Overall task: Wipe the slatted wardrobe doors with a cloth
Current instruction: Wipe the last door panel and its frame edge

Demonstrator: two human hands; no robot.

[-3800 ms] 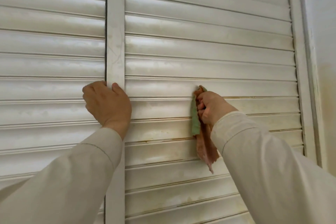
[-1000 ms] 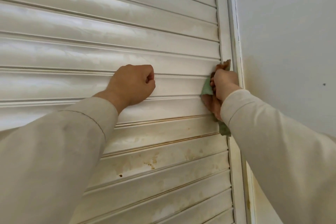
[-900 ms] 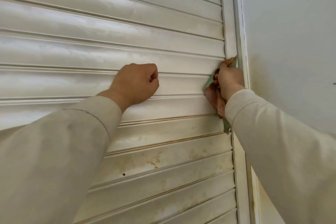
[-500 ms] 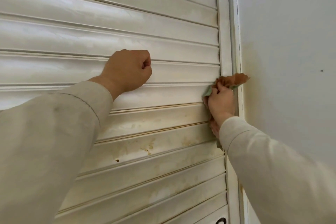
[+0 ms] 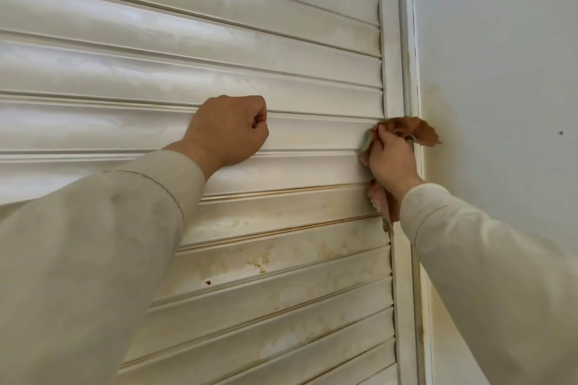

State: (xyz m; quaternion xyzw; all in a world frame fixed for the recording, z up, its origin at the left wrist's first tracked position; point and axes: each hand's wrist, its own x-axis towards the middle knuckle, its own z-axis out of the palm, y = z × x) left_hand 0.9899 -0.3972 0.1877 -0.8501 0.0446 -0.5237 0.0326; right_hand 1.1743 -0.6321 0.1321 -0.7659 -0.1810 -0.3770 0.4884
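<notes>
Fingers of the right hand pinch the bunched cloth against the door at its right edge, left hand fisted empty on a slat; wipe along each groove, pressing firmly.

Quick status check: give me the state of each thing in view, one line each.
left hand: fisted, holding nothing, resting against a slat.
right hand: gripping the cloth at the door's right edge.
cloth: bunched, brown and green, pressed to the slat end.
wardrobe door: closed; upper slats cleaner, lower slats stained brown.
wall: yellowish staining beside the door frame.
</notes>
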